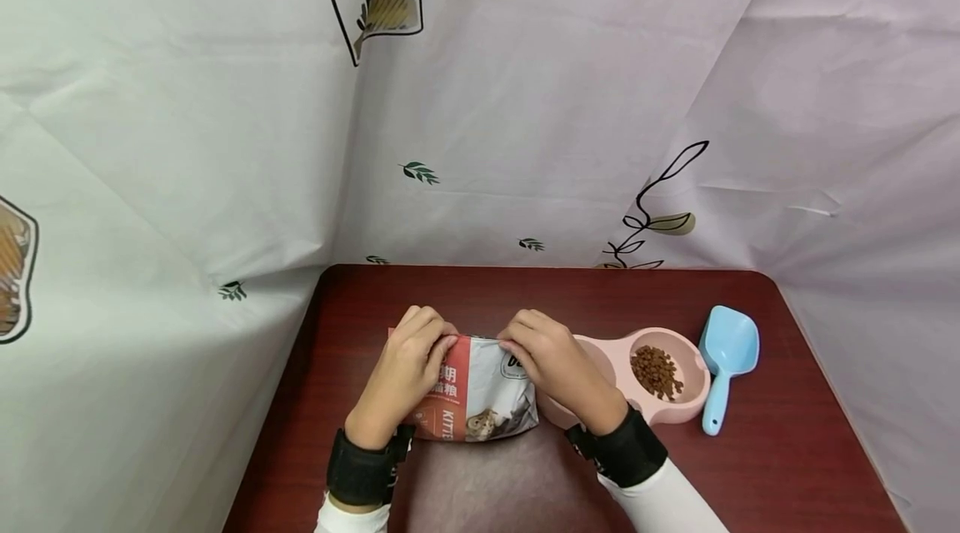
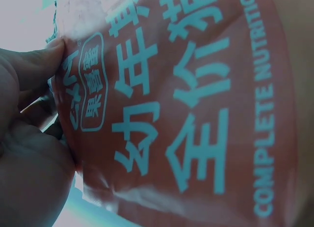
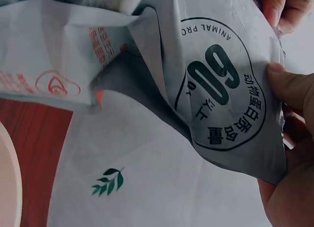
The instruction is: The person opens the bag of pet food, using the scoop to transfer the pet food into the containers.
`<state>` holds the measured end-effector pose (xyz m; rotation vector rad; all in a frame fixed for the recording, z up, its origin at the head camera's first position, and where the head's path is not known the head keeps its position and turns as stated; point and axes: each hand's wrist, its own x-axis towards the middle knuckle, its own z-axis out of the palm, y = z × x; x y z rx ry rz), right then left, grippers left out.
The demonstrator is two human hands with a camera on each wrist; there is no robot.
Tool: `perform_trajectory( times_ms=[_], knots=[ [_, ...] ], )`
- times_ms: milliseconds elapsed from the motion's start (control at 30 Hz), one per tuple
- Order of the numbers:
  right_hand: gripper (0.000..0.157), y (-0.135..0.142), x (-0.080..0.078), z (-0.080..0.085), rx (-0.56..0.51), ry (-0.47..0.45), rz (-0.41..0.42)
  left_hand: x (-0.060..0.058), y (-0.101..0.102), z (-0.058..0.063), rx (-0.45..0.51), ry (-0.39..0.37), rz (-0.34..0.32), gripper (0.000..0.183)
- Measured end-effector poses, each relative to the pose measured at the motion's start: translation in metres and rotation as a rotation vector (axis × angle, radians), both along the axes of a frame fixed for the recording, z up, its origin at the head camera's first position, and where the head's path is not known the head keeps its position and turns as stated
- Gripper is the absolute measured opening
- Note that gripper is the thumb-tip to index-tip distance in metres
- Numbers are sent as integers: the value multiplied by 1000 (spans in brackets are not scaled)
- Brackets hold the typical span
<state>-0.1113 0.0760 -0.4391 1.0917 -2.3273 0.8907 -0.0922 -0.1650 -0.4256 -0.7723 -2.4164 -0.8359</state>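
Observation:
Between both hands stands a red and white bag of kitten food (image 1: 491, 400), its printed front facing me. My left hand (image 1: 411, 362) pinches the bag's top edge on the red side, thumb in front and fingers behind. On the white side, my right hand (image 1: 558, 362) grips the same edge with thumb and fingers. The left wrist view shows the red panel of the bag (image 2: 196, 99) with the thumb pressed on it. In the right wrist view, the bag's white corner (image 3: 221, 89) is creased under my right thumb.
Right of the bag, a pink double bowl (image 1: 626, 354) holds brown kibble (image 1: 656, 372) in its right compartment; my right hand and wrist overlap its left part. A light blue scoop (image 1: 723, 358) lies beside it. Patterned white cloth (image 1: 525, 100) hangs behind the dark red table (image 1: 795, 450).

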Motion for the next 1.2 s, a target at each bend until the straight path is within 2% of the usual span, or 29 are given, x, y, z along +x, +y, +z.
perform_trajectory(
  times_ms=[267,533,900,1033,1200],
  knots=[
    [7,0,1,-1,-1,1,-16,2,3,2,-20,-12,-8,4],
    [6,1,1,0,-5,-10,-13,3,9,3,-130,50,21,8],
    [6,1,3,1,-10,-33,-20,1,12,2,-70,58,1,8],
    [4,0,5,6,42,-42,-40,1,13,1,-83,72,2,9],
    [13,-3,6,9,106,-3,-52,3,13,1,-104,72,5,9]
  ],
)
